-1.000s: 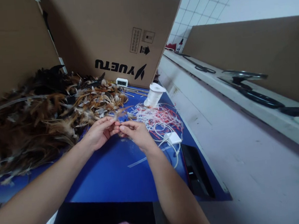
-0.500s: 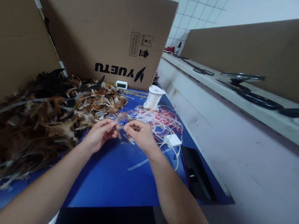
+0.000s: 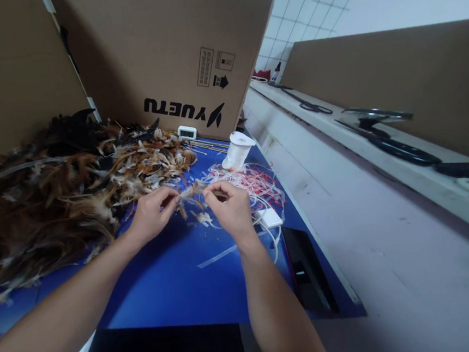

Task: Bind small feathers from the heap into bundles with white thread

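Over the blue tabletop [image 3: 173,280], my left hand [image 3: 153,213] is closed in a pinch, with the wispy end of a small brownish feather [image 3: 187,192] at its fingertips. A short gap away, my right hand [image 3: 232,208] also pinches thumb against forefinger; what it grips is too fine to make out. Loose feather scraps [image 3: 203,217] lie on the table below and between the hands. Left of my left hand spreads a big heap of brown, black and cream feathers [image 3: 67,196]. Past my right hand lies a tangle of red and white strips [image 3: 255,182].
A white spool [image 3: 238,149] stands behind the strips. By my right forearm are a white box with a cable [image 3: 269,217] and a black flat device [image 3: 308,271]. Cardboard panels [image 3: 157,46] wall the back and left. A small display [image 3: 187,132] and thin sticks [image 3: 209,144] lie there.
My hands have drawn apart, the right one shifting rightward and the left one slightly left. A pale feather scrap now shows on the table between them. The view has tilted slightly.
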`<control>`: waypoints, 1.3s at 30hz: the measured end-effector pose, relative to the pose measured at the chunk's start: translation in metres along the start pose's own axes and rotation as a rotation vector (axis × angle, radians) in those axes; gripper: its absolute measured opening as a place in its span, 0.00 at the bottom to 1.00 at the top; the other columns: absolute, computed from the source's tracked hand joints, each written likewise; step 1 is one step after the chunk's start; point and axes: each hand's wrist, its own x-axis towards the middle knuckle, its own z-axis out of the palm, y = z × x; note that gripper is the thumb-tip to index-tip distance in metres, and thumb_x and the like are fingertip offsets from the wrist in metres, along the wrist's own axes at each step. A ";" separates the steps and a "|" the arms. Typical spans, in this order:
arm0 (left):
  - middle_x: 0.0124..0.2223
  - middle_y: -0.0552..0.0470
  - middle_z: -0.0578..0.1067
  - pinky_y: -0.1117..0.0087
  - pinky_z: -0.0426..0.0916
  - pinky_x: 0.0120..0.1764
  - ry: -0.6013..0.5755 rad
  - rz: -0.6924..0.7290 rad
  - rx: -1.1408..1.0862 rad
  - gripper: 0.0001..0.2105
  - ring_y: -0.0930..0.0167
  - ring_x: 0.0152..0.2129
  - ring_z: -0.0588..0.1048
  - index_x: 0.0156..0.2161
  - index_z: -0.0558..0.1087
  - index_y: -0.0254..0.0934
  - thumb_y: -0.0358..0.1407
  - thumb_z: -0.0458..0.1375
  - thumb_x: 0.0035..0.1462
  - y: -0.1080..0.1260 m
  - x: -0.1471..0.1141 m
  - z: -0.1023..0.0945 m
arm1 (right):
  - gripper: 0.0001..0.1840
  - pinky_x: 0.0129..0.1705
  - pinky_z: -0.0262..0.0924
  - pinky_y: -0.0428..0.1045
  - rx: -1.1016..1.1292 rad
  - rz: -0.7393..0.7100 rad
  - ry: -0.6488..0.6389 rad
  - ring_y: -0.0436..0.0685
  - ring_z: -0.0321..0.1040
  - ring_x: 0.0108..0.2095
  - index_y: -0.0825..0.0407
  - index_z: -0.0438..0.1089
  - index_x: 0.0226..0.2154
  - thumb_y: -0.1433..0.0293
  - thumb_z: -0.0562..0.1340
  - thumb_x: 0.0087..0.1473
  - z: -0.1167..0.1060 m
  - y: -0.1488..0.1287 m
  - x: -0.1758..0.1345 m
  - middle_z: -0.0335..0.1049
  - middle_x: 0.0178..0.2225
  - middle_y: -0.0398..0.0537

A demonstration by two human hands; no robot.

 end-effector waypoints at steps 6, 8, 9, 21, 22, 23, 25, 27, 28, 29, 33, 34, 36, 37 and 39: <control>0.29 0.51 0.74 0.73 0.62 0.36 0.015 0.085 0.111 0.04 0.69 0.27 0.69 0.33 0.77 0.41 0.31 0.61 0.52 -0.006 -0.002 0.001 | 0.05 0.29 0.63 0.47 0.078 -0.036 -0.018 0.51 0.68 0.24 0.51 0.70 0.22 0.70 0.61 0.47 -0.004 -0.012 -0.002 0.70 0.21 0.40; 0.30 0.51 0.75 0.73 0.62 0.37 0.017 0.082 0.105 0.04 0.68 0.28 0.70 0.33 0.77 0.41 0.31 0.62 0.51 -0.007 -0.003 0.001 | 0.04 0.29 0.63 0.46 0.075 -0.028 -0.068 0.51 0.68 0.24 0.51 0.70 0.23 0.70 0.61 0.47 -0.003 -0.012 -0.003 0.70 0.21 0.40; 0.30 0.51 0.75 0.72 0.62 0.37 0.015 0.084 0.104 0.04 0.68 0.28 0.70 0.33 0.77 0.41 0.31 0.62 0.51 -0.007 -0.003 0.001 | 0.04 0.29 0.63 0.46 0.052 -0.022 -0.091 0.51 0.69 0.24 0.51 0.70 0.23 0.71 0.61 0.47 -0.002 -0.010 -0.004 0.71 0.21 0.41; 0.35 0.48 0.79 0.71 0.69 0.38 -0.002 0.362 0.413 0.06 0.69 0.33 0.77 0.37 0.73 0.35 0.32 0.54 0.61 -0.012 -0.006 0.006 | 0.05 0.31 0.61 0.46 -0.188 -0.028 -0.111 0.51 0.69 0.24 0.51 0.72 0.23 0.71 0.60 0.47 0.011 0.004 -0.007 0.72 0.22 0.41; 0.35 0.48 0.79 0.71 0.70 0.38 0.003 0.371 0.419 0.06 0.69 0.33 0.77 0.37 0.73 0.35 0.32 0.54 0.61 -0.012 -0.006 0.006 | 0.05 0.31 0.61 0.46 -0.194 -0.030 -0.109 0.51 0.69 0.24 0.51 0.72 0.23 0.71 0.60 0.47 0.012 0.004 -0.007 0.72 0.22 0.42; 0.34 0.48 0.79 0.71 0.70 0.38 0.006 0.378 0.423 0.06 0.69 0.33 0.77 0.37 0.73 0.35 0.32 0.54 0.60 -0.011 -0.006 0.006 | 0.05 0.31 0.61 0.46 -0.200 -0.031 -0.108 0.51 0.69 0.24 0.51 0.72 0.23 0.71 0.60 0.47 0.012 0.005 -0.007 0.72 0.22 0.42; 0.34 0.48 0.79 0.71 0.70 0.37 0.005 0.384 0.430 0.06 0.69 0.32 0.78 0.37 0.73 0.35 0.31 0.54 0.61 -0.010 -0.006 0.006 | 0.05 0.31 0.61 0.46 -0.205 -0.028 -0.109 0.51 0.69 0.25 0.51 0.72 0.24 0.71 0.60 0.47 0.012 0.005 -0.007 0.72 0.22 0.42; 0.34 0.48 0.79 0.71 0.70 0.37 0.002 0.387 0.432 0.06 0.69 0.32 0.78 0.37 0.73 0.35 0.32 0.54 0.61 -0.010 -0.006 0.006 | 0.05 0.31 0.62 0.46 -0.203 -0.025 -0.111 0.51 0.69 0.25 0.51 0.72 0.24 0.71 0.60 0.48 0.012 0.005 -0.007 0.72 0.23 0.42; 0.34 0.48 0.79 0.71 0.70 0.36 0.002 0.387 0.432 0.06 0.69 0.32 0.77 0.36 0.73 0.35 0.32 0.54 0.61 -0.010 -0.006 0.006 | 0.05 0.31 0.62 0.46 -0.201 -0.025 -0.112 0.51 0.69 0.25 0.51 0.72 0.24 0.71 0.60 0.48 0.012 0.005 -0.007 0.72 0.23 0.42; 0.34 0.48 0.79 0.71 0.70 0.36 0.003 0.387 0.432 0.06 0.69 0.31 0.77 0.36 0.73 0.35 0.32 0.54 0.61 -0.010 -0.006 0.006 | 0.05 0.31 0.62 0.46 -0.199 -0.026 -0.113 0.51 0.68 0.25 0.51 0.72 0.24 0.71 0.60 0.48 0.012 0.005 -0.007 0.72 0.23 0.42; 0.33 0.49 0.79 0.71 0.70 0.36 0.002 0.376 0.430 0.06 0.70 0.31 0.77 0.36 0.73 0.35 0.32 0.54 0.61 -0.010 -0.006 0.007 | 0.05 0.32 0.62 0.47 -0.210 -0.033 -0.102 0.52 0.68 0.25 0.51 0.72 0.24 0.71 0.60 0.47 0.013 0.006 -0.007 0.72 0.23 0.42; 0.33 0.49 0.79 0.72 0.70 0.36 0.002 0.374 0.429 0.06 0.70 0.31 0.77 0.36 0.73 0.35 0.32 0.54 0.61 -0.010 -0.006 0.007 | 0.05 0.32 0.62 0.47 -0.214 -0.033 -0.098 0.52 0.68 0.25 0.51 0.72 0.24 0.71 0.60 0.47 0.013 0.006 -0.007 0.72 0.23 0.42; 0.33 0.49 0.79 0.72 0.70 0.36 0.004 0.374 0.424 0.06 0.70 0.31 0.77 0.37 0.73 0.35 0.33 0.54 0.61 -0.010 -0.007 0.007 | 0.05 0.32 0.62 0.47 -0.220 -0.033 -0.092 0.52 0.68 0.25 0.51 0.72 0.24 0.71 0.60 0.47 0.014 0.007 -0.007 0.72 0.23 0.42; 0.34 0.50 0.79 0.72 0.70 0.36 0.007 0.376 0.422 0.06 0.70 0.31 0.77 0.37 0.73 0.36 0.33 0.54 0.61 -0.010 -0.007 0.007 | 0.06 0.32 0.62 0.47 -0.222 -0.033 -0.092 0.52 0.69 0.25 0.50 0.72 0.24 0.71 0.60 0.48 0.014 0.007 -0.007 0.72 0.22 0.42; 0.33 0.50 0.79 0.72 0.70 0.36 0.012 0.391 0.420 0.06 0.70 0.31 0.77 0.37 0.73 0.35 0.32 0.54 0.61 -0.009 -0.007 0.007 | 0.05 0.32 0.62 0.47 -0.229 -0.033 -0.094 0.52 0.69 0.25 0.50 0.72 0.24 0.71 0.60 0.47 0.014 0.007 -0.008 0.72 0.22 0.42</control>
